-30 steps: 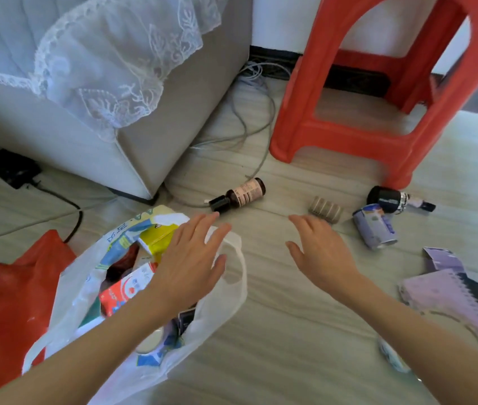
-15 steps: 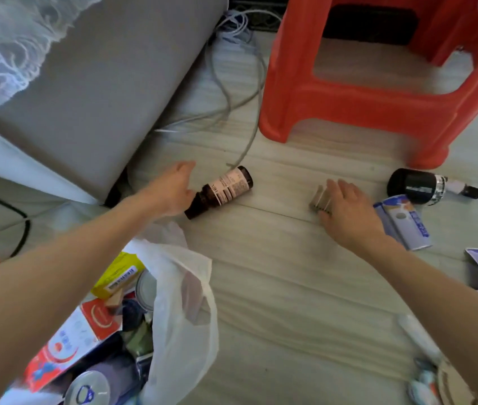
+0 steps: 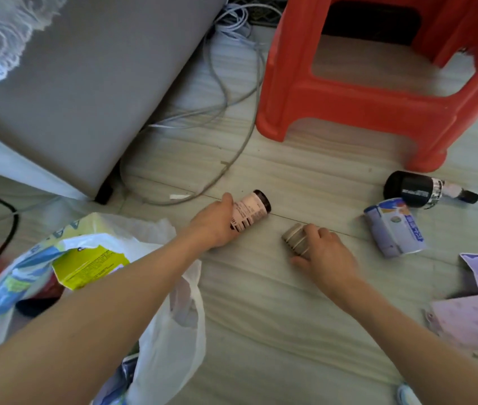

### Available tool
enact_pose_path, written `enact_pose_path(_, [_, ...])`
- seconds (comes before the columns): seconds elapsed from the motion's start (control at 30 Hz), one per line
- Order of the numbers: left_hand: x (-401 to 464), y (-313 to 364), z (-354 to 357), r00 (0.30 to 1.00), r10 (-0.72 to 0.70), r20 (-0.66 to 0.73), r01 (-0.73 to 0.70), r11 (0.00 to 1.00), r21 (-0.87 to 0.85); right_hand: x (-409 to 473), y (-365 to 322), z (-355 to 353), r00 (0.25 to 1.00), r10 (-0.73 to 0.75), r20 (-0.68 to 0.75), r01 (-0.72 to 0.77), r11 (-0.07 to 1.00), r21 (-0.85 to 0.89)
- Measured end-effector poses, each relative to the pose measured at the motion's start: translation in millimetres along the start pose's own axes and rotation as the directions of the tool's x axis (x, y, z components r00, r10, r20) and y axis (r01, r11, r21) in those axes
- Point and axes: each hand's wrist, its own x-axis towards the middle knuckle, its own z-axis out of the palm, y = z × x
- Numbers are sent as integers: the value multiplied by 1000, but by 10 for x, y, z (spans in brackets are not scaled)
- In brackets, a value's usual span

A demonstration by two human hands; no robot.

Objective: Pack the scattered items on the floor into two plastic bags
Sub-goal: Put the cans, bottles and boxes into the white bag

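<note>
Since half a second ago, the left hand (image 3: pixel 217 226) has been closing round the bottle (image 3: pixel 251 210), which then was lying just past its fingertips, and the right hand (image 3: pixel 324 251) has been drawing the roll (image 3: pixel 295 239) toward the person. The bottle is now sitting in the left hand's grip, its labelled body sticking out at about 1 o'clock from the knuckles with the dark base farthest away; the thumb is lying along its upper side and the fingers are curling beneath, mostly hidden. The roll, a small grey ribbed cylinder, is lying at 10 o'clock of the right hand, whose fingers are curling over its near end and holding it against the floor (image 3: pixel 261 331). The white bag (image 3: pixel 173 317) is gaping at 7 o'clock of the left hand, under the forearm, with a yellow box (image 3: pixel 91 263) showing inside. A blue-white tube (image 3: pixel 395 228) and a black bottle (image 3: pixel 413 188) are lying at 2 o'clock of the right hand, near the red stool (image 3: pixel 363 109).
</note>
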Motion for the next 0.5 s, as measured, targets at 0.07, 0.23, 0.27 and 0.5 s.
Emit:
enact_pose_path(0.07, [-104,88,37,1000,16,9,-16,999,29,-86,-14,39,1000,-6,29,5,999,38])
enact_pose_path(0.23, [-417,302,-99,994,61,-92,-63,998,-22,-347,9,26,995,75,67,-84,984,156])
enact_pose_path(0.27, [-521,345,-167,988,83,-129,-89,995,-43,-420,0,4,993,96,72,-106,982,158])
enact_pose_path(0.5, [-1555,261,-606,950,67,-306,-163,940,-300,-972,-365,-381,991,125,-50,-100,935,341])
